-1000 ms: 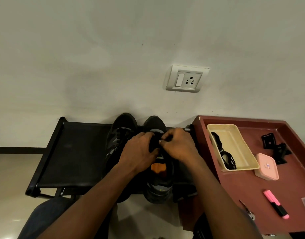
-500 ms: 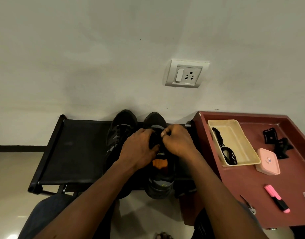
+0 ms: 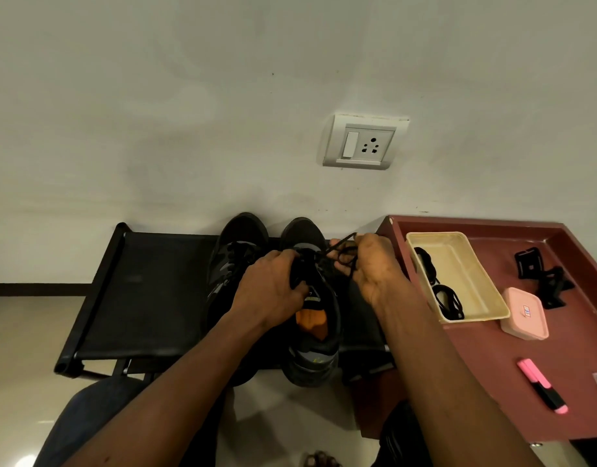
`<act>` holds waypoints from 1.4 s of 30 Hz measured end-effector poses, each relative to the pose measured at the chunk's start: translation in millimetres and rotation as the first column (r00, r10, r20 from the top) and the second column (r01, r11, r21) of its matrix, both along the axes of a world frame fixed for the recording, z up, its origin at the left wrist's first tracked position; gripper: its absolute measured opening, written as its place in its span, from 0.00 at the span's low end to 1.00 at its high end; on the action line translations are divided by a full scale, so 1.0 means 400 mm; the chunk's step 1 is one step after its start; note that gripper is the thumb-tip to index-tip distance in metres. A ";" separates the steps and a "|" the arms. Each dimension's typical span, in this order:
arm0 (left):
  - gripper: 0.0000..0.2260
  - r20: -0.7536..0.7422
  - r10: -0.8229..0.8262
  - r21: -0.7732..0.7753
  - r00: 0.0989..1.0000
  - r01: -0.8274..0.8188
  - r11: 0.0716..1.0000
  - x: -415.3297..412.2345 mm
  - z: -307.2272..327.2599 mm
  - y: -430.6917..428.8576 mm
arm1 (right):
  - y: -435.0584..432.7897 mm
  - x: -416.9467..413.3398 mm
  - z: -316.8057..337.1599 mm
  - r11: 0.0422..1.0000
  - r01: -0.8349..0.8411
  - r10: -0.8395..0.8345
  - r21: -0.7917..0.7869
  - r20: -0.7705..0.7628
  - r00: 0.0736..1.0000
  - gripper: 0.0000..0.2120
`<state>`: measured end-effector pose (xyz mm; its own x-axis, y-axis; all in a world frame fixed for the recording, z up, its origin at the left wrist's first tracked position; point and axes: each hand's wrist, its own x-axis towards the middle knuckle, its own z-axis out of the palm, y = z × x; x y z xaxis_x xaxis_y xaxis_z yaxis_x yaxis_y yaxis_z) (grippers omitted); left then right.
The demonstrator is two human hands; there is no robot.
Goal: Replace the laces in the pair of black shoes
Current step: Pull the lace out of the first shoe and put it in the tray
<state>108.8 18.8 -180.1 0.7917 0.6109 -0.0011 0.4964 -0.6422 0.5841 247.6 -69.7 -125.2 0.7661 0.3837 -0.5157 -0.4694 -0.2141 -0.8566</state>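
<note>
Right hand [image 3: 371, 269] is pinching a thin black cord lace [image 3: 339, 245], left hand [image 3: 273, 286] gripping the black mesh shoe [image 3: 312, 360] sitting at the black fabric rack's [image 3: 148, 291] right end; a hard pull risks dragging the shoe off.

This looks like a plain room in a home, likely near an entrance. A bare painted wall [image 3: 155, 96] carries a domestic switch-and-socket plate [image 3: 363, 143], with a dark skirting strip [image 3: 34, 288] above a glossy tiled floor [image 3: 17, 365]. A low black fabric rack [image 3: 148, 298] against the far wall holds black shoes [image 3: 246, 230]. To its right, a reddish-brown table [image 3: 492, 382] bears household oddments: a cream plastic tray [image 3: 459, 264], a pink lidded box [image 3: 524, 313] and a pink highlighter [image 3: 540, 385].
</note>
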 end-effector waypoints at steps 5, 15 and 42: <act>0.23 0.013 0.004 -0.007 1.000 -0.004 1.000 0.000 0.000 -0.001 | -0.010 0.015 0.011 0.953 0.192 -0.165 0.235 -0.130 0.978 0.14; 0.22 0.016 0.011 -0.007 1.000 -0.011 1.000 0.001 -0.005 0.001 | -0.039 0.070 0.006 0.991 0.123 -0.137 0.061 0.366 0.921 0.06; 0.06 0.257 0.208 -0.050 0.944 -0.202 0.978 0.071 0.010 0.005 | -0.049 -0.003 0.000 0.584 -0.400 0.759 -0.706 0.301 0.578 0.18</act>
<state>137.3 20.9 -176.0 0.6238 0.7625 0.1717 0.4460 -0.5276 0.7230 246.4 -89.2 -125.1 0.6560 0.6573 -0.3710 0.4240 -0.7276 -0.5393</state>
